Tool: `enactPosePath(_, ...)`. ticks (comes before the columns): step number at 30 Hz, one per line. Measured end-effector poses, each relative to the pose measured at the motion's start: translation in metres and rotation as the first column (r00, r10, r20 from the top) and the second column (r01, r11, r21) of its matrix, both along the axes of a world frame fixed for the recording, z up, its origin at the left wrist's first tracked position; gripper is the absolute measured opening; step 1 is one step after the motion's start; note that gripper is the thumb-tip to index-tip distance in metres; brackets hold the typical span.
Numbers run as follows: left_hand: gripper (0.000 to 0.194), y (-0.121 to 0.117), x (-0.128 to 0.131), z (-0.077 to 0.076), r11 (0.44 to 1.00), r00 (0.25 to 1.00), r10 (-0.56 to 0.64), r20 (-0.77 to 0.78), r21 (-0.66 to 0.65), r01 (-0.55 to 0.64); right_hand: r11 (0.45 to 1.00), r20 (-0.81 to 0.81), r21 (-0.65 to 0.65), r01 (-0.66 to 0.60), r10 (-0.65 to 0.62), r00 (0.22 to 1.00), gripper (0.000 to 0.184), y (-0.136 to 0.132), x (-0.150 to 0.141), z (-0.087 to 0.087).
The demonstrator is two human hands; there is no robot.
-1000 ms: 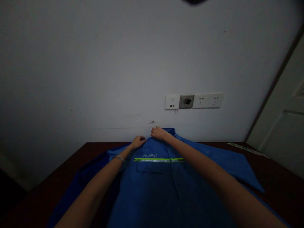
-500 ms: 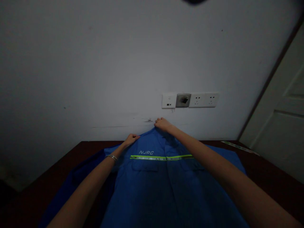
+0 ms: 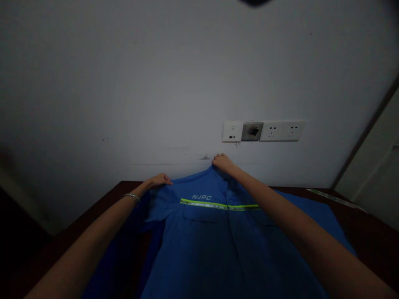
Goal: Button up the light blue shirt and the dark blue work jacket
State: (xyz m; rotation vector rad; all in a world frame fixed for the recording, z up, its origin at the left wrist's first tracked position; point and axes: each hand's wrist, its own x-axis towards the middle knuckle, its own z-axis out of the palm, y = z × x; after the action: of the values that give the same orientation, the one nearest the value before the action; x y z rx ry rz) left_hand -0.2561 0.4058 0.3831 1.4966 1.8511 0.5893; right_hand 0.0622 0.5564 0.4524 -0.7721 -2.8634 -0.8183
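Note:
A blue work jacket lies front side up, with the letters NJPC and a yellow-green reflective stripe across its chest. The collar is pinched in my right hand, lifted near the wall. Along the shoulder seam, my left hand has its fingers closed on the jacket's edge, and a bracelet circles that wrist. The shoulder cloth stretches between the two hands. My right forearm covers part of the jacket's other chest side. A darker blue sleeve or cloth part hangs beneath my left forearm.
The dark red-brown table meets a pale wall. Several sockets and switches are set in the wall just above my right hand. A printed strip lies at the right rear, near a door.
My left hand has slid left along the shoulder, away from the collar. My right hand keeps hold of the collar. The view has turned slightly left.

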Motion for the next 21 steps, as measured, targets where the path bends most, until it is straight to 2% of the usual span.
enactPosePath(4, 0.030, -0.014, -0.022, 0.007, 0.994, 0.996, -0.048, -0.072, -0.101, 0.041, 0.999, -0.024, -0.020, 0.044, -0.045, 0.999, 0.026, -0.006, -0.008, 0.000)
enactPosePath(6, 0.023, -0.021, -0.029, 0.012, 0.982, 0.985, -0.085, -0.147, -0.178, 0.058, 0.998, -0.040, -0.026, 0.048, -0.049, 0.998, 0.025, -0.018, -0.017, -0.001)
enactPosePath(8, 0.018, -0.028, -0.034, 0.016, 0.966, 0.968, -0.122, -0.218, -0.250, 0.066, 0.999, -0.064, -0.033, -0.003, 0.001, 0.998, 0.027, -0.044, -0.031, -0.004)
enactPosePath(10, 0.017, -0.034, -0.039, 0.019, 0.956, 0.956, -0.133, -0.262, -0.289, 0.053, 0.988, -0.102, -0.067, -0.141, 0.134, 0.986, 0.027, -0.083, -0.050, -0.011)
enactPosePath(12, 0.018, -0.039, -0.043, 0.021, 0.957, 0.953, -0.115, -0.281, -0.287, 0.031, 0.927, -0.168, -0.147, -0.344, 0.320, 0.933, 0.024, -0.130, -0.071, -0.024)
enactPosePath(15, 0.014, -0.044, -0.046, 0.022, 0.973, 0.951, -0.065, -0.301, -0.233, -0.007, 0.826, -0.201, -0.260, -0.500, 0.460, 0.865, 0.020, -0.197, -0.103, -0.051)
enactPosePath(18, 0.018, -0.049, -0.048, 0.023, 0.979, 0.958, -0.039, -0.285, -0.202, -0.020, 0.817, -0.251, -0.318, -0.481, 0.417, 0.873, 0.029, -0.238, -0.128, -0.080)
enactPosePath(21, 0.024, -0.057, -0.050, 0.020, 0.972, 0.968, -0.032, -0.250, -0.234, -0.029, 0.823, -0.274, -0.349, -0.447, 0.367, 0.889, 0.032, -0.251, -0.142, -0.100)
